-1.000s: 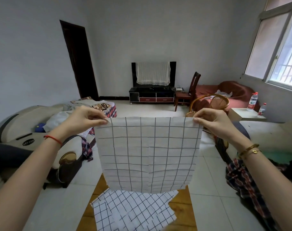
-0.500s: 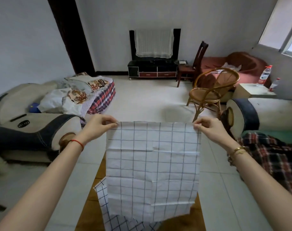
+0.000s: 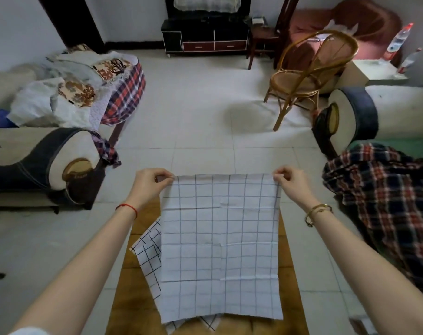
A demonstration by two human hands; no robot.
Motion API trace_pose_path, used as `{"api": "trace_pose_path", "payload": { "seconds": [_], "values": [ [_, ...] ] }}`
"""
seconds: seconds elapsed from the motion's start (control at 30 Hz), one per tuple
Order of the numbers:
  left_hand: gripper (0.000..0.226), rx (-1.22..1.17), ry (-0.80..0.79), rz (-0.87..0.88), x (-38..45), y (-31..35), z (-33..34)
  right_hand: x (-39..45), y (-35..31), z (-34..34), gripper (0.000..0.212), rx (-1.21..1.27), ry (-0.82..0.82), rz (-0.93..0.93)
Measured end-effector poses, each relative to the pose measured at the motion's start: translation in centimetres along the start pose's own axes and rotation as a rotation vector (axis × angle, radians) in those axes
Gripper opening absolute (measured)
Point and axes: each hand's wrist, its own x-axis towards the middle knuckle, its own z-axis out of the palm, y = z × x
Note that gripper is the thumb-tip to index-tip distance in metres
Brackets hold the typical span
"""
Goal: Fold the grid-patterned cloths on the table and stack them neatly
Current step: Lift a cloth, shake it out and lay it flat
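A white cloth with a thin dark grid [image 3: 220, 247] hangs spread out flat over the wooden table [image 3: 133, 296]. My left hand [image 3: 150, 183] pinches its top left corner and my right hand [image 3: 290, 181] pinches its top right corner. Creases cross the held cloth. Beneath it lies another grid-patterned cloth [image 3: 149, 250] with bolder lines, mostly hidden; its edge shows at the left and a corner pokes out at the bottom.
A dark and cream sofa arm [image 3: 68, 163] stands at the left, another sofa arm [image 3: 350, 117] at the right. A plaid blanket [image 3: 384, 197] lies right of the table. A rattan chair [image 3: 312, 76] stands on the tiled floor beyond.
Both hands have lowered the held cloth toward the table, and the view has tilted down. The cloth now covers most of the cloth lying below.
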Motion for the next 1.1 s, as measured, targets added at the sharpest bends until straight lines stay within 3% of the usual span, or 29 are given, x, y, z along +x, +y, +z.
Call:
{"api": "trace_pose_path", "payload": {
  "seconds": [0.47,0.73,1.1],
  "values": [
    [0.013,0.008,-0.104,-0.224,-0.3,-7.7,5.3,0.3,4.8,7.9,0.001,-0.115,-0.079,0.148],
    [0.014,0.014,-0.174,-0.262,-3.8,-9.0,6.5,-2.0,7.7,10.5,0.019,-0.229,-0.177,0.118],
    [0.016,0.05,-0.163,-0.328,-9.2,-12.7,12.1,-7.4,11.9,12.4,0.018,-0.293,-0.295,0.15]
  ]
}}
